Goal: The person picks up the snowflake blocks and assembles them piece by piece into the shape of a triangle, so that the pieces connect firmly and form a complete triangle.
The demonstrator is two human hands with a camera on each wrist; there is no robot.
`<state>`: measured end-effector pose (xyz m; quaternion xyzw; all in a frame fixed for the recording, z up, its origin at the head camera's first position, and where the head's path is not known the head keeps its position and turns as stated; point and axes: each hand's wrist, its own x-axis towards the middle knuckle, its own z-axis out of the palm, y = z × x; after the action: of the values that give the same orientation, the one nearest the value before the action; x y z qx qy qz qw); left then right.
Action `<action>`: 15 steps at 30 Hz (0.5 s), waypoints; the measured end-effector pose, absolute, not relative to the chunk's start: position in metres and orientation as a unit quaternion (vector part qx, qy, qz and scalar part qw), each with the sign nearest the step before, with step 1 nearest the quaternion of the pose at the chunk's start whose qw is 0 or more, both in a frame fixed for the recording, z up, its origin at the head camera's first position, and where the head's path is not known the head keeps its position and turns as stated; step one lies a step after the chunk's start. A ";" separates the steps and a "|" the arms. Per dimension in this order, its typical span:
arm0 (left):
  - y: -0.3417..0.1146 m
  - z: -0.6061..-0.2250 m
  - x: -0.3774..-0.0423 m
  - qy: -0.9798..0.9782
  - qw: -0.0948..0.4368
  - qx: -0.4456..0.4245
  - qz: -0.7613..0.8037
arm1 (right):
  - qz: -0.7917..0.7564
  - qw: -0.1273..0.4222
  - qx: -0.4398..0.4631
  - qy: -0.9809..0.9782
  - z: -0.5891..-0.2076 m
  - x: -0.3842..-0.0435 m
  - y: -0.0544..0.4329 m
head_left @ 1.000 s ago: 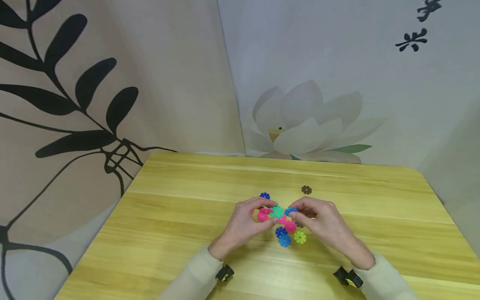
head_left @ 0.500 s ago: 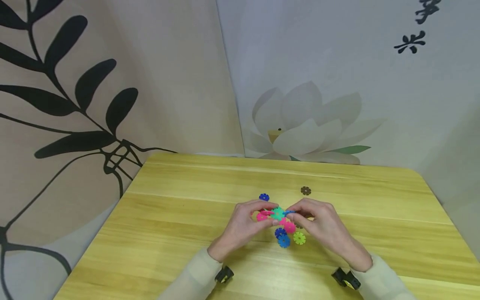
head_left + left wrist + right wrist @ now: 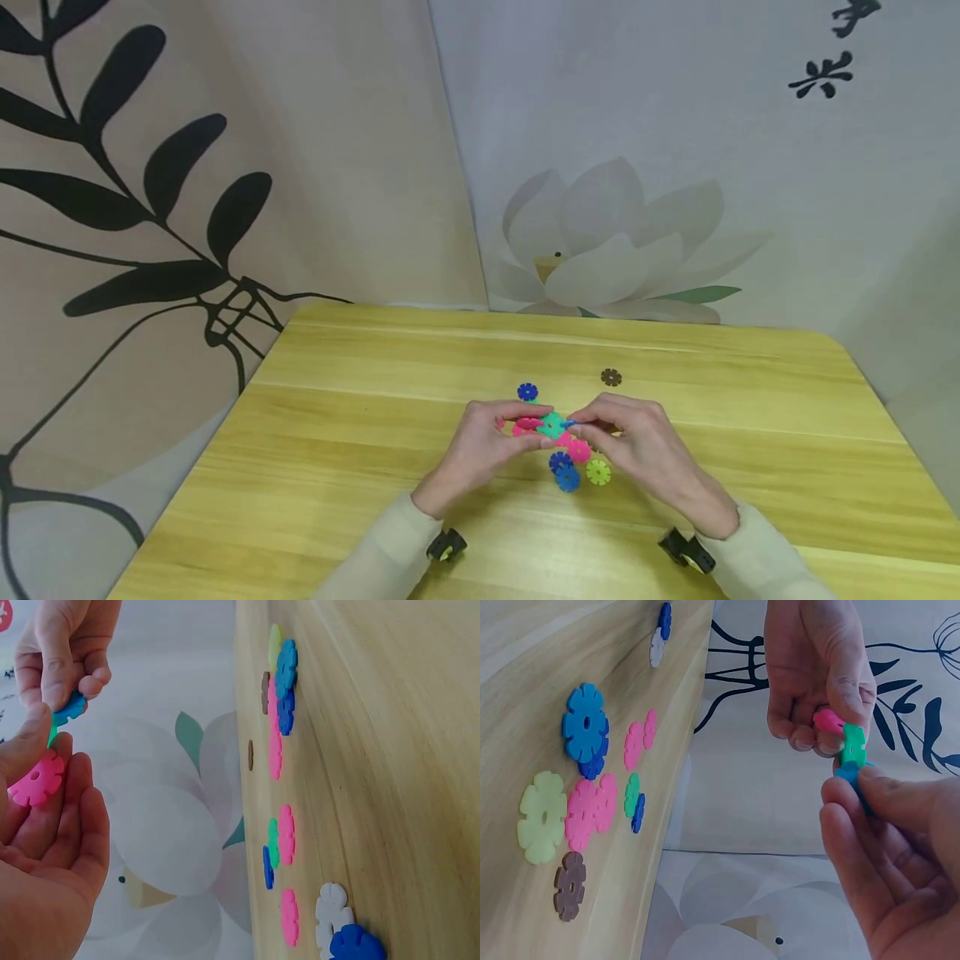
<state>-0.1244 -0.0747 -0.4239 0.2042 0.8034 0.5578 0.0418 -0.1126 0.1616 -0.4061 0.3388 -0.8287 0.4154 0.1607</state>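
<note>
Wooden table [image 3: 300, 425] before flower-printed wall [image 3: 637, 92]

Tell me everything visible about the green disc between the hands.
The green disc looks like flat plastic, with a notched rim and central hole. Gripped by the left hand above the table, it meets a pink disc and, opposite, a blue disc pinched by the right hand; whether they interlock is unclear.

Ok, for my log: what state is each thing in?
Held green disc: gripped by left hand
Held pink disc: in left hand
Held blue disc: pinched by right hand
Lime disc: flat on table
Brown discs: flat
Loose pink discs: flat
Loose green disc: flat
Loose blue discs: two overlapping
White disc: partly covered
</note>
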 end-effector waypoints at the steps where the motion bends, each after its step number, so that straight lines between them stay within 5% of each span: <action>1: -0.075 -0.424 -0.124 0.804 0.043 0.205 0.557 | 0.414 0.161 0.337 -0.830 -0.406 -0.113 0.161; 15: -0.076 -0.422 -0.127 0.822 0.056 0.212 0.526 | 0.439 0.125 0.307 -0.835 -0.415 -0.112 0.159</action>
<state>-0.1266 -0.0764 -0.4222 0.2116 0.8219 0.5260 0.0556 -0.1121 0.1592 -0.4145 0.3071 -0.8351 0.4388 0.1255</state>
